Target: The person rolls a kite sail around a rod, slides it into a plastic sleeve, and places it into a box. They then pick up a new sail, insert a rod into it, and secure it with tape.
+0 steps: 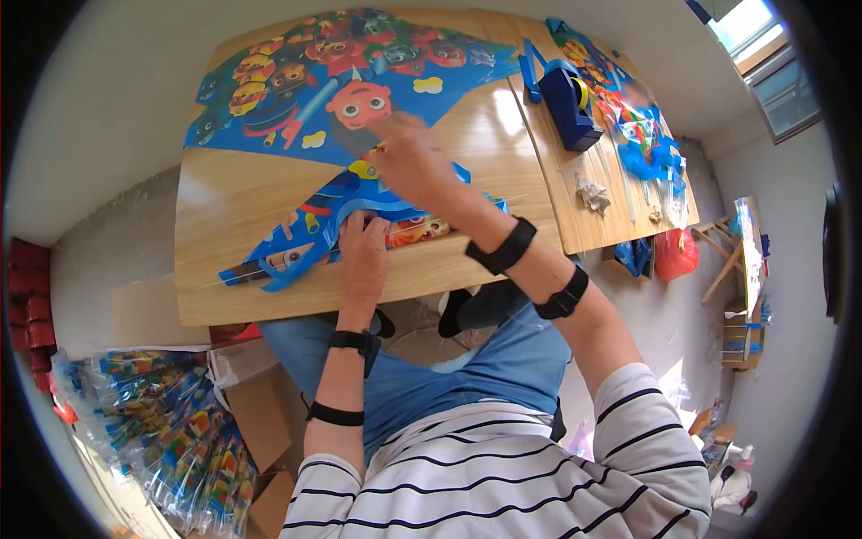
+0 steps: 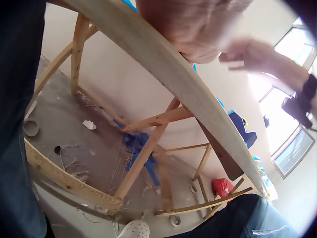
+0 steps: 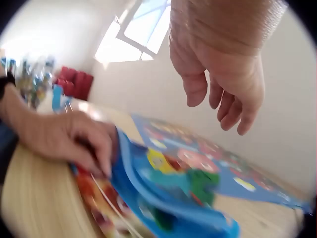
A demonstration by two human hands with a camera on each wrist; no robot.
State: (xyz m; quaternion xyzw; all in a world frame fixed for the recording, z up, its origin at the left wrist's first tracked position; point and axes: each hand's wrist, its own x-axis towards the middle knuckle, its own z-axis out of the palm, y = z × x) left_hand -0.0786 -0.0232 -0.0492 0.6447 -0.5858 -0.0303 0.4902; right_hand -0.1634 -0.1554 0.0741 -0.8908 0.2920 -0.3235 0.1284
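A folded, brightly printed kite (image 1: 292, 258) lies near the table's front edge, its blue border curling up. My left hand (image 1: 364, 256) rests on it with bent fingers, and in the right wrist view that hand (image 3: 69, 139) pinches the blue edge beside a thin white rod (image 3: 116, 210). My right hand (image 1: 409, 162) is raised above the kite's upper part. Seen from the right wrist, its fingers (image 3: 230, 111) hang loosely curled with nothing between them. Behind the folded piece, a larger printed kite (image 1: 296, 85) with cartoon faces is spread flat.
A dark blue tape dispenser (image 1: 570, 117) stands on the right part of the table (image 1: 503, 135), near a crumpled scrap (image 1: 593, 193). More printed sheets (image 1: 584, 58) lie at the far right. Plastic-wrapped colourful packs (image 1: 171, 431) fill the floor at left. A red bag (image 1: 675, 254) hangs at the right.
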